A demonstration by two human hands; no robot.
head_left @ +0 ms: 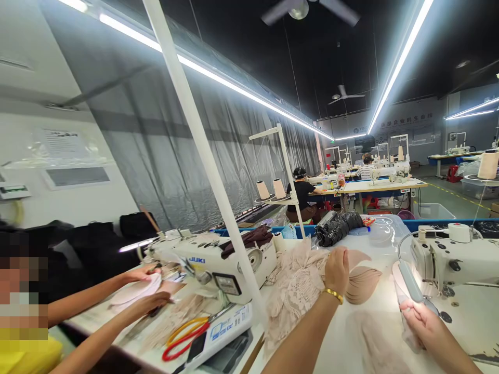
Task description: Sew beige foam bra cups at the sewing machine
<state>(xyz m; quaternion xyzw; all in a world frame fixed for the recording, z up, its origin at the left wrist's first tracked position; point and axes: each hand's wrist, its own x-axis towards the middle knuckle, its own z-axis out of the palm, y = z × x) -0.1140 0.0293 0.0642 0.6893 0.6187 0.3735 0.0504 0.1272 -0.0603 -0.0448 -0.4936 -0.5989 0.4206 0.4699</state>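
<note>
My left hand [338, 270], with a gold bracelet at the wrist, is closed over the table between a heap of beige lace fabric [294, 285] and a stack of beige cup-shaped pieces [362, 285]. Another beige piece [359, 257] shows just behind its fingers; whether they grip it is hidden. Nearer the machine, my right hand [423, 319] pinches a pale beige fabric piece [401, 297], partly covered by the grey lamp [411, 281]. The white sewing machine [436, 257] stands to the right of it. Sheer beige fabric [376, 340] lies between my arms.
At left, a co-worker's hands [146, 275] handle a pale piece by a JUKI sewing machine [230, 259]. Red and orange-handled scissors [187, 337] lie near a white control box [222, 335]. A white pole [202, 150] rises between stations. A black plastic bundle [339, 227] lies behind.
</note>
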